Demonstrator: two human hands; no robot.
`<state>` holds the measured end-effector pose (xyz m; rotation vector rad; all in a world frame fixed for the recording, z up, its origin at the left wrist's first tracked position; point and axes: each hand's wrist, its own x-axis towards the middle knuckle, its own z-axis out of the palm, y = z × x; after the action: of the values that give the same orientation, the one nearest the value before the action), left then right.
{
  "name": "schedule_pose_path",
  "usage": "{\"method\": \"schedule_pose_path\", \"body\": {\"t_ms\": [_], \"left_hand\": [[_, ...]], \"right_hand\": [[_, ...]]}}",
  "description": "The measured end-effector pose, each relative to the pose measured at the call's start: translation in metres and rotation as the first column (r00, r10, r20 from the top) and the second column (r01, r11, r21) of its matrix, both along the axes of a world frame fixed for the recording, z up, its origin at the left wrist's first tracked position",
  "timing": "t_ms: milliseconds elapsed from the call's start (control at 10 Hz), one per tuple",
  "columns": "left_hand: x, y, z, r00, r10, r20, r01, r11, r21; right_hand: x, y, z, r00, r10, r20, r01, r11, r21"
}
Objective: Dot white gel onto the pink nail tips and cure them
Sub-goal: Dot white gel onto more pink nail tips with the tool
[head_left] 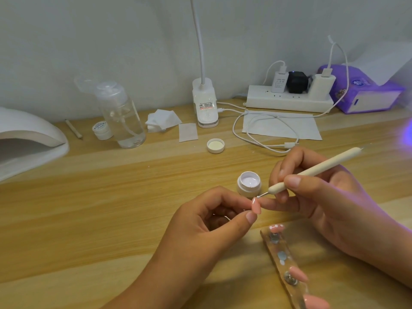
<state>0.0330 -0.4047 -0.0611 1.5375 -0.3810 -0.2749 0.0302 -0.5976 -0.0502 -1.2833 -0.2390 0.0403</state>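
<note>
the left hand [214, 221] has its grip clamped on one pink nail tip [256, 206], held over the table [111, 208] toward its front edge, long axis running away toward the gel pot [249, 182]. the right hand [323, 197], grip clamped on the dotting pen [312, 170], slants in from the right, the pen's point at the tip's far end.

Just beside the gel jar [249, 184], the left hand [214, 221] pinches a pink nail tip [256, 206] and the right hand [323, 197], fingers curled, grips a dotting pen [312, 170].
</note>
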Motion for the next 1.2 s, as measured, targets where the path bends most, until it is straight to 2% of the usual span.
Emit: {"method": "schedule_pose_path", "body": {"t_ms": [1200], "left_hand": [[0.0001,0.0007,-0.0005,1.0,-0.015,0.008,0.015,1.0,-0.001]], "right_hand": [[0.0003,0.0005,0.0005,0.999,0.006,-0.04,-0.005,1.0,0.01]]}}
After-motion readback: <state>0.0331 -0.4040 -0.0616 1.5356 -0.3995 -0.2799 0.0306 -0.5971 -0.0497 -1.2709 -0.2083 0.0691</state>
